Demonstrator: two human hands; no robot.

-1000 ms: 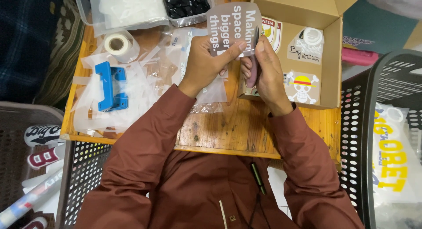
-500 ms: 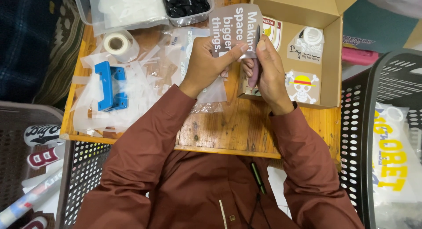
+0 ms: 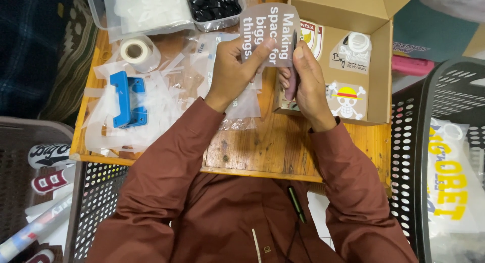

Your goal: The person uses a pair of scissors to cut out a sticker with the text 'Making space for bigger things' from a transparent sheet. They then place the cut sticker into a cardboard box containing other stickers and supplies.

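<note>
Wooden table, sticker pinched between fingers

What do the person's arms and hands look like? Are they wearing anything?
Both arms are covered by long, loose, reddish-brown cloth sleeves reaching to the wrists, part of a same-coloured top with a dark pen-like clip on its front. The left hand and right hand are bare: no gloves, and no rings or watch that I can see.

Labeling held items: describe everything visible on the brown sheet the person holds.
The brown sheet is a thin, flexible brownish-grey piece with rounded corners and bold white printed lettering, looking like a sticker or film. It is held up above the wooden table, in front of the open cardboard box. The left hand pinches its lower edge; the right hand holds its right edge.
</note>
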